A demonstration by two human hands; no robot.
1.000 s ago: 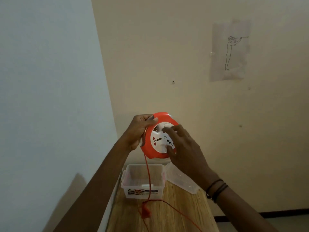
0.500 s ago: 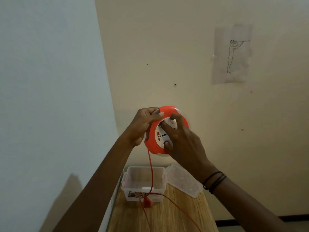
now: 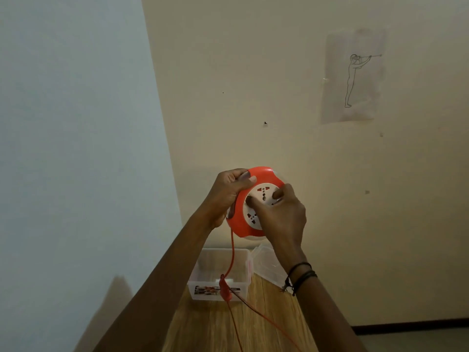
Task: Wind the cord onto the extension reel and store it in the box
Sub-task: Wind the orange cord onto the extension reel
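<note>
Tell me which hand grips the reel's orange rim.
The left hand, curled over the reel rim; the right hand pinches its white socket face instead.

A wood-grain tabletop [image 3: 210, 329] lies below both hands. Straight below the left hand [image 3: 225, 194] an open clear plastic box [image 3: 203, 274] with a printed label stands on it. Below the right hand [image 3: 281, 219], just beside the box, a clear lid [image 3: 266, 265] rests at a slant. An orange cord [image 3: 266, 319] trails over the wood.

glossy orange plastic reel [image 3: 243, 226], clear plastic box [image 3: 203, 270], wood-grain table [image 3: 208, 323]
</note>
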